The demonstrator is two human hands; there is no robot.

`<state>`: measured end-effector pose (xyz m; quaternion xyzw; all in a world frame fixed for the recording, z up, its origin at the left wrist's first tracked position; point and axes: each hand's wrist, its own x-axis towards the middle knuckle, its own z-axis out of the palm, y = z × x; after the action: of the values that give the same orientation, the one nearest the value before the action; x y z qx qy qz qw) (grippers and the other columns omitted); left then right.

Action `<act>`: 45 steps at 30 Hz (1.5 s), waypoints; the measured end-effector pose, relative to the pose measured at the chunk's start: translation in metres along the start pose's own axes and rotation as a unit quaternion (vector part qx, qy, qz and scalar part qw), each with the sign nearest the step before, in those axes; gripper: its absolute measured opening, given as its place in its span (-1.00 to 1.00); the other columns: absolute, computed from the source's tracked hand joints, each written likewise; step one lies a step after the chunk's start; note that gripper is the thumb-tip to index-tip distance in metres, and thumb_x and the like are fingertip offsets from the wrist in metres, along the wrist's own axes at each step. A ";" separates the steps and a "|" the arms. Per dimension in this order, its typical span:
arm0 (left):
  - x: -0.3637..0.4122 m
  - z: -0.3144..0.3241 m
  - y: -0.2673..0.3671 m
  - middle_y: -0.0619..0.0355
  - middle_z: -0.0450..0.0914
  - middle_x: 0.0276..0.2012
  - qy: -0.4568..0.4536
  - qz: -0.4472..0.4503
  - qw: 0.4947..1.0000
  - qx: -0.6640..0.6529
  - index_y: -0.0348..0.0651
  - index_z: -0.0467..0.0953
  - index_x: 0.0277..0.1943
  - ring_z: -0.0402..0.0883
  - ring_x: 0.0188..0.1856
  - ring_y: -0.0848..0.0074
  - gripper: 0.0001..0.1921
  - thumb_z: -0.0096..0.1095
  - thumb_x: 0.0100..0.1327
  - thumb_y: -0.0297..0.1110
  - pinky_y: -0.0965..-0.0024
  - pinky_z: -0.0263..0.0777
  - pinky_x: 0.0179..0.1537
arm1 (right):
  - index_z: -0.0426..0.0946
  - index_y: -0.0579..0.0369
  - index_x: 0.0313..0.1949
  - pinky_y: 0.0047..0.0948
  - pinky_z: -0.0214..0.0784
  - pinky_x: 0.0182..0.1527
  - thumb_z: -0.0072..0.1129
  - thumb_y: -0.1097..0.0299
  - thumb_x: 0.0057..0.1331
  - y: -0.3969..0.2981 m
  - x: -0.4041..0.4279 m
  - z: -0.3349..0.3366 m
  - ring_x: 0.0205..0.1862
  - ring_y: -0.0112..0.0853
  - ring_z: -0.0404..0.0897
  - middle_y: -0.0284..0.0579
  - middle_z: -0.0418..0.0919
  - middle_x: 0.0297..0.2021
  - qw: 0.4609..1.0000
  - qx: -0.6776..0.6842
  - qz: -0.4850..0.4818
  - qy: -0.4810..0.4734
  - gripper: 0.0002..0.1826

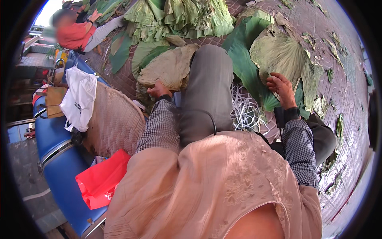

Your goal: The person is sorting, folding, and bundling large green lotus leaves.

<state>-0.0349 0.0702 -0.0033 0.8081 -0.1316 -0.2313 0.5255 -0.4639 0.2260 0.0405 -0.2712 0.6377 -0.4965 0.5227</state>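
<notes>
My left hand (pixel 160 90) rests at the lower edge of a dried tan lotus leaf (pixel 170 67), left of my raised knee; its fingers are partly curled, and whether they pinch the leaf cannot be told. On the other side, my right hand (pixel 280 88) is held over the edge of a large withered lotus leaf (pixel 277 53), fingers bent and somewhat apart, with nothing seen in them. Under that leaf lies a dark green leaf (pixel 244 59). Between my knee and my right hand is a tangle of white plastic strapping (pixel 245 109).
Bundled pale green leaves (pixel 182 19) stand ahead. Another person in a red top (pixel 74 34) sits at the upper left. Beside me are a woven mat (pixel 115 119), a white plastic bag (pixel 80 95), a red bag (pixel 103 179) and a blue padded bench (pixel 65 179). Leaf scraps litter the paving.
</notes>
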 end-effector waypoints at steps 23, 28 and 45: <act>0.005 0.020 -0.054 -0.13 -0.04 0.31 -0.261 0.346 0.733 0.523 -0.08 0.20 0.27 -0.06 0.31 -0.10 -0.25 0.08 0.11 0.18 -0.18 0.00 0.19 | 0.44 0.27 0.00 -0.53 0.44 -0.21 -0.01 0.36 0.29 0.003 -0.006 -0.001 -0.28 -0.45 0.59 -0.07 0.60 -0.25 0.999 -0.026 -0.021 -0.001 -0.66; 0.068 0.047 -0.092 -0.09 0.18 0.12 -0.349 0.314 0.648 0.600 -0.14 0.30 0.18 0.15 0.14 0.03 -0.38 0.11 0.14 0.04 0.01 0.13 0.10 | 0.50 0.21 -0.06 -0.44 0.46 -0.23 0.04 0.35 0.21 0.003 -0.002 -0.014 -0.30 -0.37 0.61 -0.03 0.61 -0.27 0.999 -0.034 -0.011 0.039 -0.68; -0.166 0.099 0.217 -0.01 0.46 -0.02 -0.701 0.271 0.647 0.124 -0.33 0.33 0.14 0.51 -0.03 0.31 -0.49 0.15 0.26 -0.14 0.36 0.49 -0.21 | 0.58 0.02 -0.19 -0.13 0.29 0.04 0.18 0.11 0.05 -0.003 -0.012 -0.057 0.08 -0.06 0.33 -0.06 0.50 -0.05 0.852 -0.444 0.026 0.275 -0.64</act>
<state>-0.2213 -0.0223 0.1993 0.3905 -0.7018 -0.5575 0.2102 -0.5140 0.2551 0.0461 -0.3098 0.9149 -0.2010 0.1628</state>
